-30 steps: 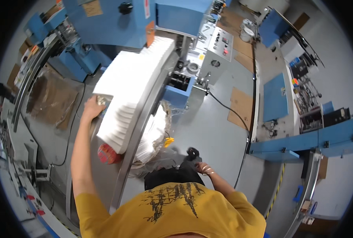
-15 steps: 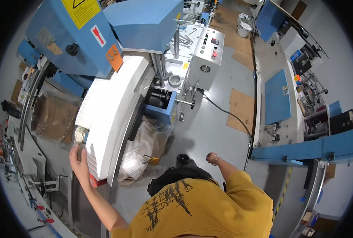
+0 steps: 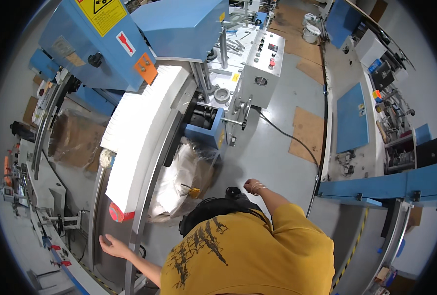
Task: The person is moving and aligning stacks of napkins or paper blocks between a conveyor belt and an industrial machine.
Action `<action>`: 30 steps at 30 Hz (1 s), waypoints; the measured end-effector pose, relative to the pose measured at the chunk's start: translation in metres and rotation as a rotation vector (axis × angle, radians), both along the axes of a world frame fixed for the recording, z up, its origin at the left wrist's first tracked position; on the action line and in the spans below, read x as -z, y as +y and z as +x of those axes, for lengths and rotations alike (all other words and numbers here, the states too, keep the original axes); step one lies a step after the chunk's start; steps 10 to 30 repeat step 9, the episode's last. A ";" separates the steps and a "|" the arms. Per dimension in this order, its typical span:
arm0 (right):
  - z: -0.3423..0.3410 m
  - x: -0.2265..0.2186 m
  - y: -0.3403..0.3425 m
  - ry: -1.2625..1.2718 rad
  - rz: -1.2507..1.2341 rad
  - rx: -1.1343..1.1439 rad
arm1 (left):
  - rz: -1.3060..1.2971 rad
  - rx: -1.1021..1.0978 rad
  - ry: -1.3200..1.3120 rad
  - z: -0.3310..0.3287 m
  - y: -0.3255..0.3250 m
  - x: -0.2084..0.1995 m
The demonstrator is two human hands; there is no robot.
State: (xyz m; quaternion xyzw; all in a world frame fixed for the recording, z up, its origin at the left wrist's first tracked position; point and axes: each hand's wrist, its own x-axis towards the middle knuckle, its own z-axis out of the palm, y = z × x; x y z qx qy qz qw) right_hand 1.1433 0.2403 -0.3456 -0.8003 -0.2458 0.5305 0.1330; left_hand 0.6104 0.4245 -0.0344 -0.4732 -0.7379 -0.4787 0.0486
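Over the near end of the metal feed trough (image 3: 105, 226), my left hand (image 3: 113, 246) is open with its fingers apart, holding nothing. Just beyond it, a red round-ended block (image 3: 120, 213) sits against the near end of a long row of white folded sheets (image 3: 142, 128). A whitish round lump (image 3: 107, 157) with a bluish part rests by the row's left side. My right hand (image 3: 252, 186) hangs in front of my body above the floor, its fingers curled in and nothing seen in them; thin bracelets circle that wrist.
A blue machine housing (image 3: 100, 59) stands over the row's far end. Right of it are a control box (image 3: 262, 73) and a trailing black cable (image 3: 290, 140). Plastic-wrapped white material (image 3: 176, 182) lies beside the trough. Another machine (image 3: 353, 118) lines the right side.
My left hand has drawn back from beside the white lump and the row toward me, to the near end of the trough. My right hand has swung slightly left, and the view has shifted.
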 end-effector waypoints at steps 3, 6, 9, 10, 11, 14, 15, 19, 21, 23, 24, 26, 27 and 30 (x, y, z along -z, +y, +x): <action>-0.018 -0.002 0.012 0.019 0.053 -0.055 | -0.081 -0.183 0.108 -0.013 -0.018 0.026; -0.028 -0.009 0.015 -0.013 0.039 -0.129 | -0.144 -0.263 0.105 -0.018 -0.030 0.047; -0.033 -0.011 0.012 -0.035 -0.037 -0.239 | -0.171 -0.274 0.059 -0.026 -0.036 0.066; -0.033 -0.011 0.012 -0.035 -0.037 -0.239 | -0.171 -0.274 0.059 -0.026 -0.036 0.066; -0.033 -0.011 0.012 -0.035 -0.037 -0.239 | -0.171 -0.274 0.059 -0.026 -0.036 0.066; -0.033 -0.011 0.012 -0.035 -0.037 -0.239 | -0.171 -0.274 0.059 -0.026 -0.036 0.066; -0.033 -0.011 0.012 -0.035 -0.037 -0.239 | -0.171 -0.274 0.059 -0.026 -0.036 0.066; -0.033 -0.011 0.012 -0.035 -0.037 -0.239 | -0.171 -0.274 0.059 -0.026 -0.036 0.066; -0.033 -0.011 0.012 -0.035 -0.037 -0.239 | -0.171 -0.274 0.059 -0.026 -0.036 0.066; -0.033 -0.011 0.012 -0.035 -0.037 -0.239 | -0.171 -0.274 0.059 -0.026 -0.036 0.066; -0.033 -0.011 0.012 -0.035 -0.037 -0.239 | -0.171 -0.274 0.059 -0.026 -0.036 0.066; -0.033 -0.011 0.012 -0.035 -0.037 -0.239 | -0.171 -0.274 0.059 -0.026 -0.036 0.066; -0.033 -0.011 0.012 -0.035 -0.037 -0.239 | -0.171 -0.274 0.059 -0.026 -0.036 0.066; -0.033 -0.011 0.012 -0.035 -0.037 -0.239 | -0.171 -0.274 0.059 -0.026 -0.036 0.066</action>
